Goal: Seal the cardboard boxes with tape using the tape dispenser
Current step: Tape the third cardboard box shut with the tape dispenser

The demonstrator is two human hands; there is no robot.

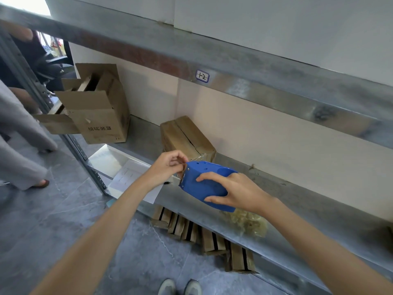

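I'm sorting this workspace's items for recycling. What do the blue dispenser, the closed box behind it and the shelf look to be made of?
The blue tape dispenser looks like moulded plastic: smooth, uniform colour, soft sheen. The closed box is brown cardboard, matt, with a creased top seam. The shelf appears to be galvanised sheet metal, grey and mottled with dull reflections, though the exact metal can't be told.

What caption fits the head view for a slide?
Right hand grips blue tape dispenser while left hand pinches at its front end, before a closed box on the shelf.

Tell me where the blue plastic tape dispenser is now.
In the head view, the blue plastic tape dispenser is at centre, held by the right hand above the metal shelf, just before the closed cardboard box.
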